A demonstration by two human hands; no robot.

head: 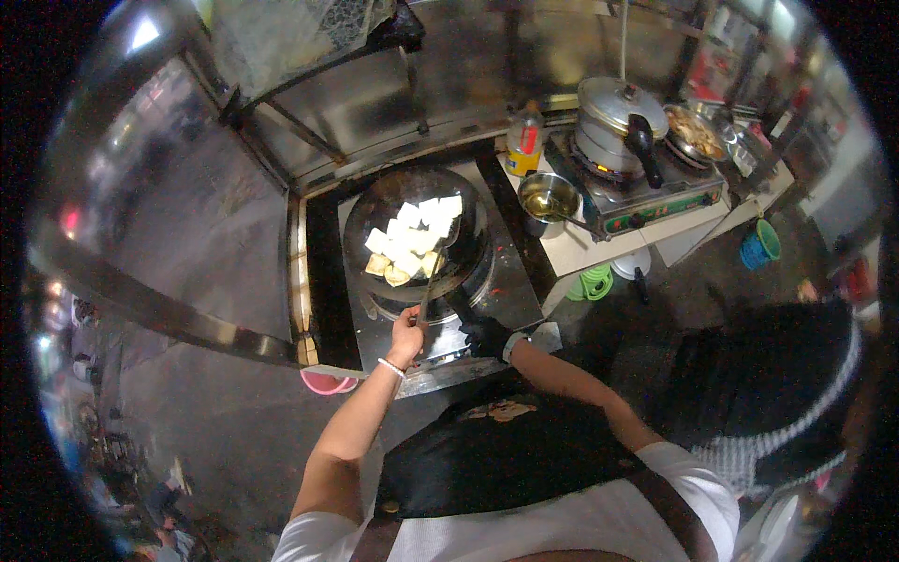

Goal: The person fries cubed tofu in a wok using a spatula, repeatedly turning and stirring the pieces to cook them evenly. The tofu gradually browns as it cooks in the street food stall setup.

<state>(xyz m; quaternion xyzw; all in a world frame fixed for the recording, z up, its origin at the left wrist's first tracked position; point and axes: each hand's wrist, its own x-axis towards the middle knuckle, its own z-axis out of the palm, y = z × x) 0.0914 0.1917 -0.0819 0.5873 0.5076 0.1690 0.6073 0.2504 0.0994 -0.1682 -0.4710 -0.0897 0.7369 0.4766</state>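
Observation:
A dark wok (379,193) sits on a burner in front of me, holding several pale square pieces of food (414,239), perhaps tofu. Two or three of those on the near side look browned. My bare left hand (407,336), with a white bead bracelet at the wrist, grips the handle of a long metal ladle or turner (433,274). The head of this tool reaches in among the pieces at the right. Closed around the wok's handle (460,306) is my right hand (487,337), in a black glove. Its fingers are partly hidden in the dark.
Right of the wok, a steel pan of oil (549,197) stands beside a bottle (525,144). A lidded pressure cooker (618,126) is over a lit flame on a gas stove (664,211). Beyond it is a pan of food (692,133). A metal rail (211,330) runs along the left.

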